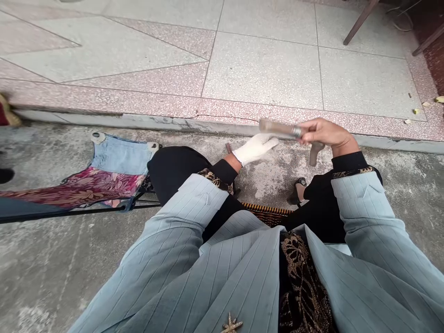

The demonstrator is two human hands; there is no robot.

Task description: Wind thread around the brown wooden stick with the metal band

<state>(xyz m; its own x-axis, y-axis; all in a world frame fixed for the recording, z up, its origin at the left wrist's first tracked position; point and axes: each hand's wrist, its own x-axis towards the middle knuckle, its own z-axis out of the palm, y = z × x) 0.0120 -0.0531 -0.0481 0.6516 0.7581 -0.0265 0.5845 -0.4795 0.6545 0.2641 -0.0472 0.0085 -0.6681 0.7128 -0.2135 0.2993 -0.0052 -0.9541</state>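
My left hand [255, 150] wears a white knitted glove, its fingers reaching forward and to the right. My bare right hand [323, 131] is closed around a blurred grey-brown tool with a stick-like handle [277, 127]. A silvery band [296, 131] circles the handle close to my fingers. Below my right hand hangs a short, blunt grey-brown part, apparently of the same tool. The handle's thick left end is just above the glove; I cannot tell whether they touch. Blur hides the tool's exact kind.
A low step edge [166, 122] runs across in front, with tiled floor [263, 69] above it. On the left stands a folding lounger [118, 155] of denim and flowered cloth. Woven wicker [267, 213] shows between my legs. Wooden furniture legs [360, 22] stand at upper right.
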